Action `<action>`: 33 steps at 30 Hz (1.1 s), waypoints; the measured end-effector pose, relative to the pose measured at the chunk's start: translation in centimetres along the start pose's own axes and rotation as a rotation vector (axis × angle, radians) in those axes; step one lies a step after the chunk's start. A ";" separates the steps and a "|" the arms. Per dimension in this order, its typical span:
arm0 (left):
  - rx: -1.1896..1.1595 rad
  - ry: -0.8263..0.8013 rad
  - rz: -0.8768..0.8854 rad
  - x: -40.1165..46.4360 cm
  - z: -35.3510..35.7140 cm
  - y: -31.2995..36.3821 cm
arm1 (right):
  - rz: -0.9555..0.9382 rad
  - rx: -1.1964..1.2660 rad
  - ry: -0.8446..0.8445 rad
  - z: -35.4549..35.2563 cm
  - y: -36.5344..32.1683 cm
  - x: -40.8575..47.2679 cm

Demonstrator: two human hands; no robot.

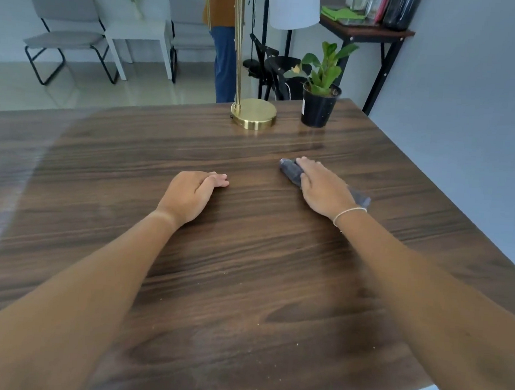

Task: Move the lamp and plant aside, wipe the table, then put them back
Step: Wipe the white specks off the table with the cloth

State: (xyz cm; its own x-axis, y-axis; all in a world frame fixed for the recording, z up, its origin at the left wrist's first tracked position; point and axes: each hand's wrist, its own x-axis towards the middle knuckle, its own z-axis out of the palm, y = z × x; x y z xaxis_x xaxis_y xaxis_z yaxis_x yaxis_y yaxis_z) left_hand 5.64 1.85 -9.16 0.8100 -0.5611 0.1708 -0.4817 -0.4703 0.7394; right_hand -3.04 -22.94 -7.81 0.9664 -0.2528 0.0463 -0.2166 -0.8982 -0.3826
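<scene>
A brass lamp (253, 113) with a round base and a white shade stands at the far edge of the dark wooden table (245, 270). To its right is a green plant in a black pot (318, 107). My right hand (324, 187) presses flat on a dark grey cloth (290, 170) on the table, in front of the plant. My left hand (193, 195) rests on the table to the left of it, fingers curled loosely, holding nothing. Small crumbs lie on the near part of the table.
A person stands behind the table beside the lamp. Beyond are two grey chairs (63, 29), a white side table (139, 34) and a dark shelf (365, 31) with items at the back right. A grey wall runs along the right.
</scene>
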 end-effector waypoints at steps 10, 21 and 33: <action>-0.038 0.002 -0.107 -0.2 0.0 0.9 | -0.276 0.013 -0.131 -1.8 2.8 -3.6; -0.012 0.220 -0.254 -4.6 -4.1 -1.1 | -0.644 0.015 -0.175 4.4 -9.5 -5.5; -0.038 0.171 -0.147 -8.6 -7.2 -4.1 | -0.451 0.021 -0.134 6.1 -15.3 -7.7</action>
State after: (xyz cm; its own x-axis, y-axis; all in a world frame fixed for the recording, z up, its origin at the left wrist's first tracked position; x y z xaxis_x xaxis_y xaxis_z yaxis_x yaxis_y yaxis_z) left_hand 3.06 13.46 -8.94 0.9171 -0.3629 0.1649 -0.3438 -0.5106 0.7881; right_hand -6.33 -5.02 -7.97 0.9730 0.2112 0.0929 0.2307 -0.8997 -0.3706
